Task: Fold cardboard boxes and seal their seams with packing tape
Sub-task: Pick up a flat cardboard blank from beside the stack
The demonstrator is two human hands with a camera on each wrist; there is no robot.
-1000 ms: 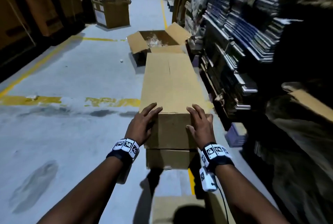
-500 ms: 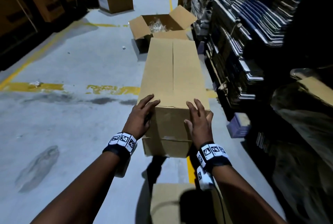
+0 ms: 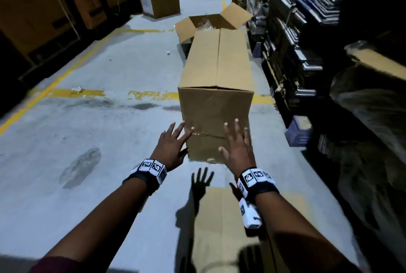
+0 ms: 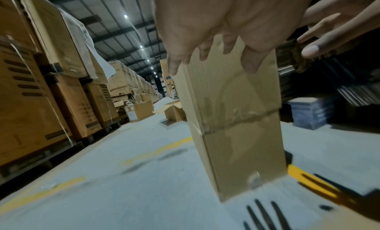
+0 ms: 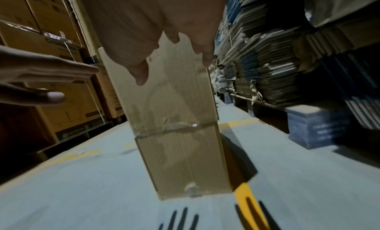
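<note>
The box (image 3: 216, 88) lies lengthwise on the floor (image 3: 92, 118), folded, its near end seam already sealed with clear tape (image 3: 206, 134). Left hand (image 3: 172, 146) and right hand (image 3: 238, 146) hover spread and released just before it. Its far end is hidden, so I can't tell whether that is taped.

Long brown cardboard box (image 3: 216, 88) on floor, taped end seam near.
</note>
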